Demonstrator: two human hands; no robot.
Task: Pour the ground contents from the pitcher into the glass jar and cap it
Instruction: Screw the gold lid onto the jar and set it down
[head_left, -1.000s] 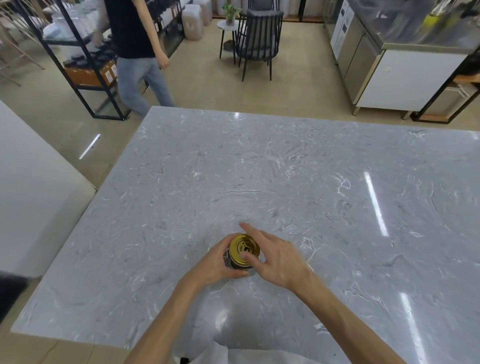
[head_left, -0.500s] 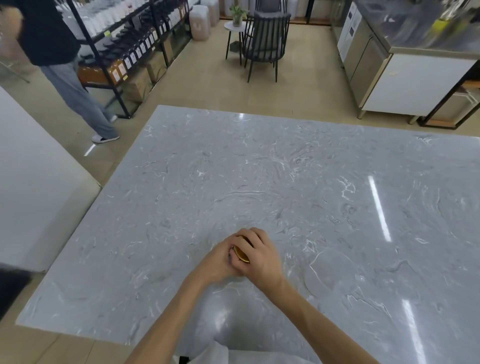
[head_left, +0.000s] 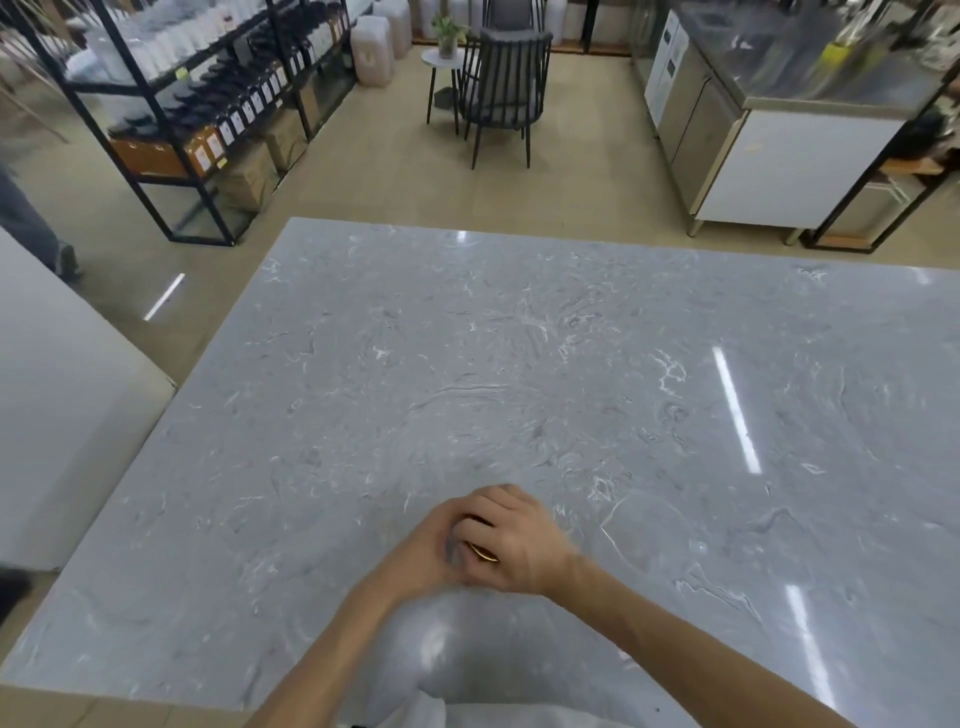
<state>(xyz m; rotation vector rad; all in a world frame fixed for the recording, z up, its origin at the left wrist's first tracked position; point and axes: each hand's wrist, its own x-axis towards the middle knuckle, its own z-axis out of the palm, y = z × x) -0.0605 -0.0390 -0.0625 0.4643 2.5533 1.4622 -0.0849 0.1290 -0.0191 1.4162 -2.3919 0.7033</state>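
Right hand (head_left: 511, 540) now covers one gold lid (head_left: 483, 553).

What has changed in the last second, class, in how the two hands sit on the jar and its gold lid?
The right hand has closed down over the gold lid, hiding all but a sliver; earlier its top was in plain view. The left hand still grips the jar's side. The jar has stayed on the same spot of the marble table.
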